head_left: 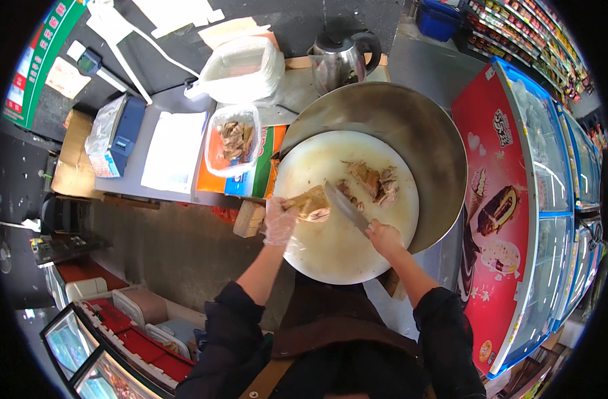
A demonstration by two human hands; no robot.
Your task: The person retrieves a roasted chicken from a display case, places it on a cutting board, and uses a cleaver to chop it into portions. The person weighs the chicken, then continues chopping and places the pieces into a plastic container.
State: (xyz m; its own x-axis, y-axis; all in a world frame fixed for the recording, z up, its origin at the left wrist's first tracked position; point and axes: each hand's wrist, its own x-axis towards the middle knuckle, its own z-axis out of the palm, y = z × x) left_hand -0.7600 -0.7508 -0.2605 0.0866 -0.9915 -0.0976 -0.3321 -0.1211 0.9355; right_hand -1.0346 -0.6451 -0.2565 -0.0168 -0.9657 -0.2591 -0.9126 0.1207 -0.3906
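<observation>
My left hand (279, 224), in a clear plastic glove, grips one end of a brown piece of cooked meat (310, 203) lying on the round white chopping board (337, 256). In my right hand (386, 241) is the handle of a kitchen knife (347, 208). Its blade points up and left, with the tip beside the right end of that meat. More chopped meat (370, 179) lies right of the blade, toward the board's far side. Left of the board, a clear plastic tub (213, 149) contains cut meat pieces (235, 141).
A large metal drum wall (444, 146) curves around the board's far and right sides. Behind it stands a steel kettle (330, 66). A plastic-lined white basin (241, 73), white paper (175, 153) and a blue scale (122, 136) occupy the left counter. A red freezer (493, 226) stands right.
</observation>
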